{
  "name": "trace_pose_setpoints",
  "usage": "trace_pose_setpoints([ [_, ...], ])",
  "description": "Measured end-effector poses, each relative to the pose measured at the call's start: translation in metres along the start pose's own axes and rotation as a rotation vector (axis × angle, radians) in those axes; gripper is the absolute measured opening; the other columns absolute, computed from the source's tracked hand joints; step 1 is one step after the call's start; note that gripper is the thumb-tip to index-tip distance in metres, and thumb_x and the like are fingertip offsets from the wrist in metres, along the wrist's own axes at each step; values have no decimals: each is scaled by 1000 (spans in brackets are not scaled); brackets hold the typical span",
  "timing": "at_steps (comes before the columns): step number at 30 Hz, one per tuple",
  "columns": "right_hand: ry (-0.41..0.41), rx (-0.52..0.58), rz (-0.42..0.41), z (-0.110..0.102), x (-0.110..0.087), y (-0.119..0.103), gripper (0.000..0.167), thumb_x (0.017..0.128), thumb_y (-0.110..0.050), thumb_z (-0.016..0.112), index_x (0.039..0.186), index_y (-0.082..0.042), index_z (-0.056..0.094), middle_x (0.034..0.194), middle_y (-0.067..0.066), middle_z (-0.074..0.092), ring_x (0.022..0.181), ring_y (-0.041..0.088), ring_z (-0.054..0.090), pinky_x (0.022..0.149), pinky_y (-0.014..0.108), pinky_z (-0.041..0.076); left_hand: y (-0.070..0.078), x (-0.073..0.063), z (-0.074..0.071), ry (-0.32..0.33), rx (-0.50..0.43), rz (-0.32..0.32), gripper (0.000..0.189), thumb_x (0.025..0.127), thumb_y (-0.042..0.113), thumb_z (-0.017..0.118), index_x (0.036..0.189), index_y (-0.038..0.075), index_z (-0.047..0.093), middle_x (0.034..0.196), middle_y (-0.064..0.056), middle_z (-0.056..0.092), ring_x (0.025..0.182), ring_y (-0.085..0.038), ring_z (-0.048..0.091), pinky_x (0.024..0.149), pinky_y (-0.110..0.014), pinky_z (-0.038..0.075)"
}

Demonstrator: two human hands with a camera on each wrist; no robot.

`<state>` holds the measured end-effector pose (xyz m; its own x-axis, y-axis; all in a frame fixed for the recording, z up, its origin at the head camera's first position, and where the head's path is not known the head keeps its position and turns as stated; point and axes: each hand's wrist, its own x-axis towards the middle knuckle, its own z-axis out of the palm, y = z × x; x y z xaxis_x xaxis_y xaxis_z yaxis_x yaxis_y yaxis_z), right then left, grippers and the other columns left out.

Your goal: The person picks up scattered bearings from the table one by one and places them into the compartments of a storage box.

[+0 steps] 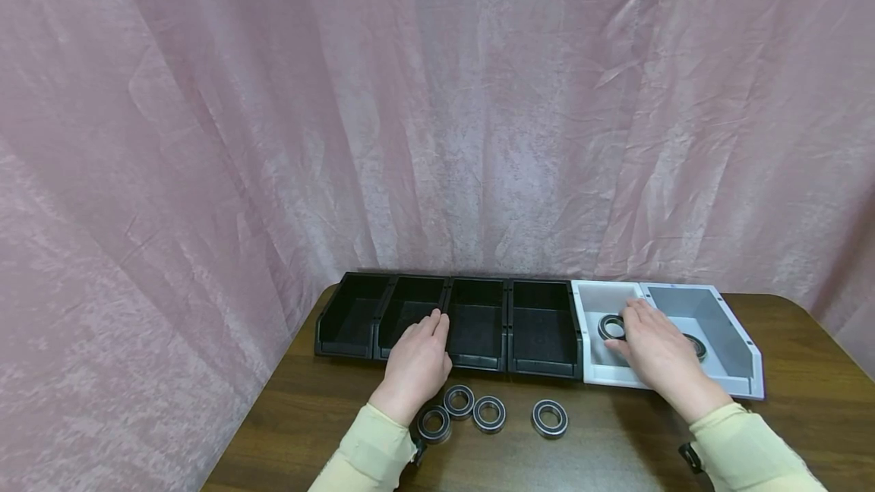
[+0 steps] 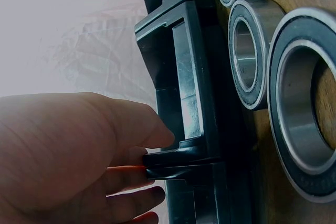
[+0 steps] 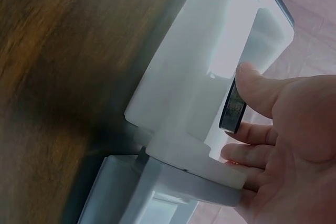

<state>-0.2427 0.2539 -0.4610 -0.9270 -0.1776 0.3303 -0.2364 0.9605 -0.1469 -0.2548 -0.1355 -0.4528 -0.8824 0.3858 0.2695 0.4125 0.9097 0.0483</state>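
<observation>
My right hand (image 1: 652, 344) reaches into the white bin (image 1: 593, 374) and pinches a ball bearing (image 1: 608, 327) between thumb and fingers. In the right wrist view that bearing (image 3: 233, 109) shows edge-on beside the thumb, over the bin's front opening. My left hand (image 1: 418, 359) hovers at the front of the black bins (image 1: 477, 364), its fingers extended and nothing in its grasp. In the left wrist view its fingertips are right at the divider between two black bins. Several bearings (image 1: 489, 414) lie flat on the table close to the left wrist.
A light grey bin (image 1: 738, 340) adjoins the white one on the right, with another bearing (image 1: 696, 346) inside, partly hidden by my right hand. The bins stand in a row on a brown wooden table (image 1: 581, 462). Behind them hangs a pink curtain (image 1: 478, 135).
</observation>
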Motion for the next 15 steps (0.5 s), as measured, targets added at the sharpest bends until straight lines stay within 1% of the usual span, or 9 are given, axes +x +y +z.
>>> trace_pose_setpoints([
  [7,50,-28,-39,6,0,1,57,94,-22,88,120,20,60,139,45,60,139,61,53,120,67,41,0,0,-1,3,-4,-1,63,96,14,83,152,-5,61,160,-22,58,145,-36,59,121,-50,47],
  [15,75,-35,-37,9,0,0,57,92,-22,89,120,19,61,136,43,62,140,61,53,120,69,40,1,-1,-2,5,-5,-1,62,97,15,83,152,-5,61,159,-22,58,145,-36,60,121,-50,47],
])
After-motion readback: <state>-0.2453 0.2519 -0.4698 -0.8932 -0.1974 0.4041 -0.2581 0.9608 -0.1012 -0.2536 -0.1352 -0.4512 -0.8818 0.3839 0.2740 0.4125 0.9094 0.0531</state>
